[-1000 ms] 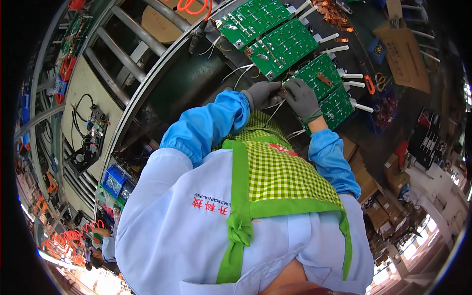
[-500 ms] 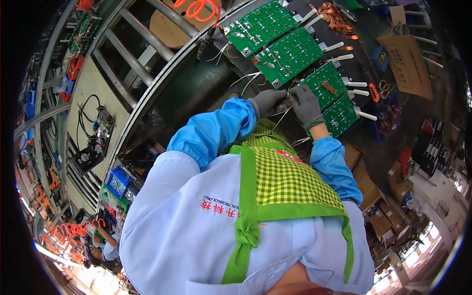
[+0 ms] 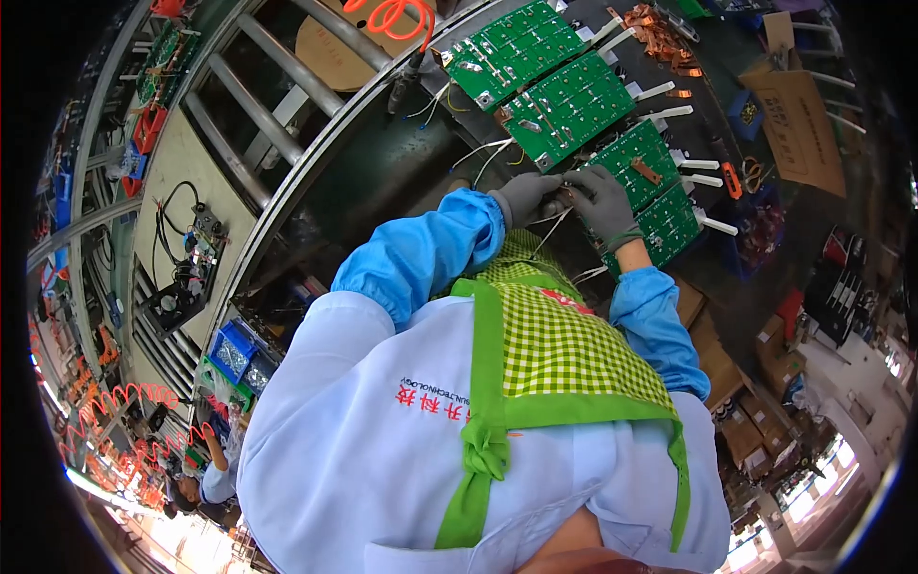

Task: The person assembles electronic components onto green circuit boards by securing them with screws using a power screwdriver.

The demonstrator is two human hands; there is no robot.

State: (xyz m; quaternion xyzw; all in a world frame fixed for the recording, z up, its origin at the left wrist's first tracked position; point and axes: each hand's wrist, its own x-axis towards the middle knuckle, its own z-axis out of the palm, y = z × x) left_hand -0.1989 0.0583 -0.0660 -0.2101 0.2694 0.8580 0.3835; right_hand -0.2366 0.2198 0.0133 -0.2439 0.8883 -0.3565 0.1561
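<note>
My left hand (image 3: 524,198), in a grey glove, has its fingers closed in a pinch at the near-left edge of the green circuit boards. Opposite it, my right hand (image 3: 604,206), gloved the same way, pinches too, and the fingertips of both meet. What lies between them is small and mostly hidden. Thin white wires (image 3: 548,230) trail down from just below the fingertips. Beside my right hand is a circuit board (image 3: 660,153) with a copper strip (image 3: 646,170) on it; a further board (image 3: 669,225) lies nearer. Two larger boards, one far (image 3: 516,48) and one middle (image 3: 571,107), lie beyond.
White leads stick out from the boards' right edges. Copper pieces (image 3: 655,33) are heaped at the far right, near scissors (image 3: 753,173), an orange-handled tool (image 3: 732,181) and a cardboard box (image 3: 796,129). A roller conveyor (image 3: 253,105) runs at left, under a coiled orange hose (image 3: 397,17).
The whole view has shifted slightly. My hands stay together at the same place, with the right one turned a little. A person at the lower left has moved an arm slightly.
</note>
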